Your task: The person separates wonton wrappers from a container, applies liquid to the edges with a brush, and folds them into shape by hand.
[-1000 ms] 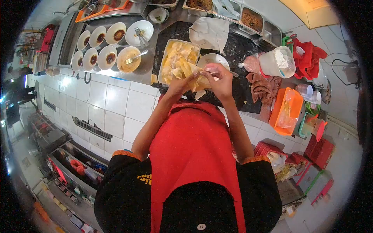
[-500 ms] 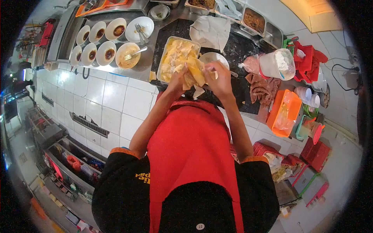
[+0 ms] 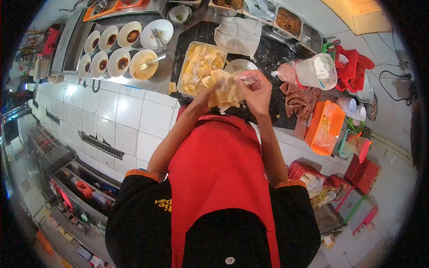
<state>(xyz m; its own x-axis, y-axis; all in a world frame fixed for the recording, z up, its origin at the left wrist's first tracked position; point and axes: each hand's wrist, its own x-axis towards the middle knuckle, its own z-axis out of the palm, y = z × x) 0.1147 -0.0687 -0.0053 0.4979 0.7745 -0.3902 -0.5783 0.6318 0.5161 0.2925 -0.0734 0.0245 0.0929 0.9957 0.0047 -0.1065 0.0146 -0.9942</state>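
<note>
Thin yellowish wonton wrappers [image 3: 227,93] lie across my left hand [image 3: 203,96], which is closed around them above the counter's front edge. My right hand [image 3: 258,93] is at their right side with its fingers pinched. A thin pale thing shows between those fingertips, too small to name. Just behind my hands stands a white bowl [image 3: 241,65], partly covered by the right hand. Left of it is a tray [image 3: 180,85] heaped with folded, filled wontons [image 3: 201,64]. A sheet of white paper [image 3: 239,35] lies behind the bowl.
Several bowls with dark sauce [image 3: 118,63] stand at the left, beside a soup bowl [image 3: 144,64] and a plate with forks [image 3: 156,33]. To the right are a tub of white powder [image 3: 316,72], a brown cloth [image 3: 301,99] and an orange basket [image 3: 327,127]. Metal food pans [image 3: 288,21] line the back.
The wrappers in my left hand have turned flatter and face up more. My right hand has shifted slightly, its fingers now pinched with a thin pale thing showing.
</note>
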